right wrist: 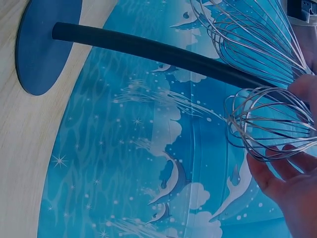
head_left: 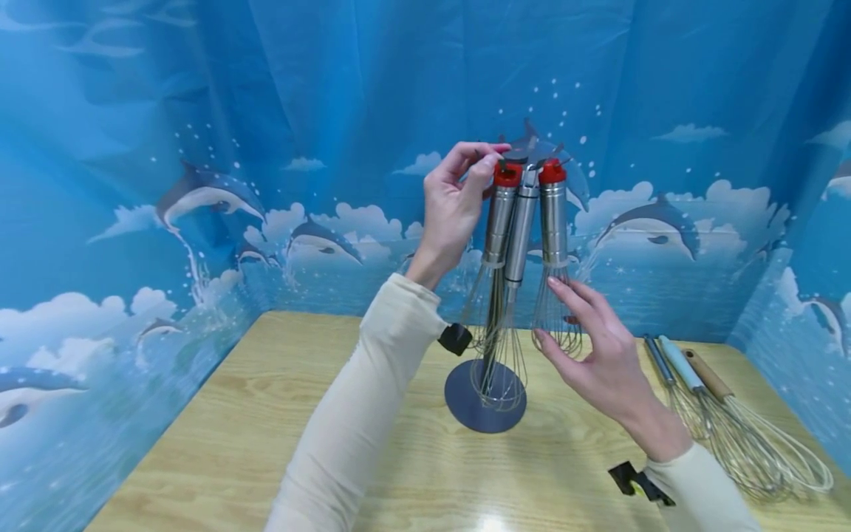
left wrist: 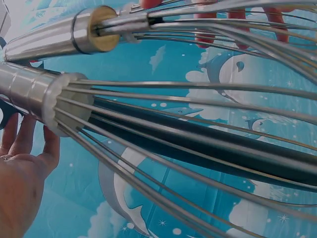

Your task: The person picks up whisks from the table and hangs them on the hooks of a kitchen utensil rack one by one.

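A dark whisk stand (head_left: pixel 493 414) with a round base and thin pole holds several steel-handled whisks at its top. My left hand (head_left: pixel 459 196) is raised to that top, thumb and fingers pinching at its dark cap beside a red-ended whisk (head_left: pixel 500 225); the handles partly hide the fingertips. A plain steel whisk (head_left: pixel 521 236) hangs in the middle. To the right hangs another red-ended whisk (head_left: pixel 554 222), with my right hand (head_left: pixel 601 355) cupped round its wires. In the right wrist view, thumb and fingers lie on opposite sides of the wire loops (right wrist: pixel 270 121).
On the table's right side lie a whisk with a steel handle (head_left: pixel 658 360), a whisk with a light blue handle (head_left: pixel 679 362) and a wooden-handled whisk (head_left: pixel 708 374), their wires overlapping. A blue dolphin-print curtain (head_left: pixel 372 89) stands behind the wooden table (head_left: pixel 266 414).
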The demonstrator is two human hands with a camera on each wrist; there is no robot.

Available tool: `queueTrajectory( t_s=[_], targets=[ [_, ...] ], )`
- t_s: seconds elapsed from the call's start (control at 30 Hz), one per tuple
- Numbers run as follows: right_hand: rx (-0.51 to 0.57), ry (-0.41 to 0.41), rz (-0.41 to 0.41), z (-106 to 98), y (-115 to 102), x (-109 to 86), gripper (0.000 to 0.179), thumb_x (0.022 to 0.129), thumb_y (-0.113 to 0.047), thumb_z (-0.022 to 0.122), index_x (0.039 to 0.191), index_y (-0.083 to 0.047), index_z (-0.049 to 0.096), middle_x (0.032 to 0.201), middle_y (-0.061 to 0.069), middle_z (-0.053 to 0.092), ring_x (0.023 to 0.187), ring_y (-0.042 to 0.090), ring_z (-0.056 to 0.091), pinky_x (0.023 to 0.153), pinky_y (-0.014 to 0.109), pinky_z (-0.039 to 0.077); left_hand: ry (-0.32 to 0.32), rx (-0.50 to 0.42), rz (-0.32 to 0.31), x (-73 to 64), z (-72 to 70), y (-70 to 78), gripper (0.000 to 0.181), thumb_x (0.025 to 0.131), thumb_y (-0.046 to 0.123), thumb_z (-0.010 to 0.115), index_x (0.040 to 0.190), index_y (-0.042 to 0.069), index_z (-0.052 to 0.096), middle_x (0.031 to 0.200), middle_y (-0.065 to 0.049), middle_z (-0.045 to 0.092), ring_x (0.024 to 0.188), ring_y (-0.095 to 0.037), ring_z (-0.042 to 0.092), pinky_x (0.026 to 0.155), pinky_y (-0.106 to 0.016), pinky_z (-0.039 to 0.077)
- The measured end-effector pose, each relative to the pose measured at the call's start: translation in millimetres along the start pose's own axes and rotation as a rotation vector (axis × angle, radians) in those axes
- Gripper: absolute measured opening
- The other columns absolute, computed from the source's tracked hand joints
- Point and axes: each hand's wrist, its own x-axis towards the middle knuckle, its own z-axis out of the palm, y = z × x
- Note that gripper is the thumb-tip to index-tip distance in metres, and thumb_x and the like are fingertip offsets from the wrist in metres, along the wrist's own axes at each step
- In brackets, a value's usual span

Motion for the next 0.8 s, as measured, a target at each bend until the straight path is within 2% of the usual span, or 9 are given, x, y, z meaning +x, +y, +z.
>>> queueTrajectory(
  t_s=[0.13, 0.27, 0.43, 0.6, 0.8],
  targets=[
    [0.024, -0.032, 0.016, 1.0, 0.0, 0.9, 0.064, 0.092, -0.023, 0.074, 0.15, -0.009, 0.051, 0.144, 0.022, 0.056, 0.117, 0.035, 0.064, 0.093, 0.002, 0.044, 0.002, 0.006, -0.014, 0.2, -0.9, 0.3, 0.02, 0.104, 0.012, 0.053, 0.112, -0.004, 0.06, 0.131, -0.022, 0.067, 0.112, -0.017, 0.068, 0.093, -0.043, 0.061],
    [0.039, -0.026, 0.004, 3.7, -1.0, 3.3, 0.077, 0.078, -0.001, 0.08, 0.149, -0.01, 0.053, 0.143, 0.021, 0.057, 0.116, 0.032, 0.064, 0.092, 0.002, 0.044, -0.014, -0.003, -0.046, 0.1, -3.2, 0.7, 0.021, 0.105, 0.014, 0.053, 0.114, -0.003, 0.06, 0.134, -0.019, 0.067, 0.112, -0.019, 0.069, 0.095, -0.046, 0.06],
    [0.061, 0.01, -0.021, 8.2, -1.5, 5.6, 0.079, 0.071, 0.006, 0.082, 0.145, -0.011, 0.058, 0.142, 0.019, 0.059, 0.11, 0.029, 0.067, 0.088, 0.004, 0.047, -0.023, -0.06, -0.094, 1.0, -6.2, 0.7, 0.018, 0.106, 0.014, 0.053, 0.113, 0.0, 0.061, 0.137, -0.015, 0.067, 0.115, -0.023, 0.069, 0.099, -0.047, 0.059],
    [0.067, 0.01, -0.013, 9.6, -2.1, 5.4, 0.076, 0.073, 0.006, 0.08, 0.144, -0.012, 0.059, 0.142, 0.017, 0.059, 0.108, 0.029, 0.068, 0.087, 0.005, 0.049, -0.027, -0.104, -0.118, -0.6, -6.9, 1.7, 0.016, 0.106, 0.015, 0.053, 0.113, 0.003, 0.063, 0.139, -0.013, 0.066, 0.117, -0.021, 0.069, 0.1, -0.045, 0.058],
    [0.09, 0.004, -0.007, 9.8, -2.6, 4.4, 0.074, 0.074, 0.007, 0.079, 0.143, -0.011, 0.059, 0.143, 0.018, 0.059, 0.113, 0.03, 0.067, 0.089, 0.003, 0.048, 0.015, -0.106, -0.106, -4.6, -7.7, 4.4, 0.026, 0.105, 0.012, 0.056, 0.127, -0.001, 0.061, 0.138, -0.014, 0.067, 0.118, -0.021, 0.068, 0.099, -0.043, 0.059]
  ],
)
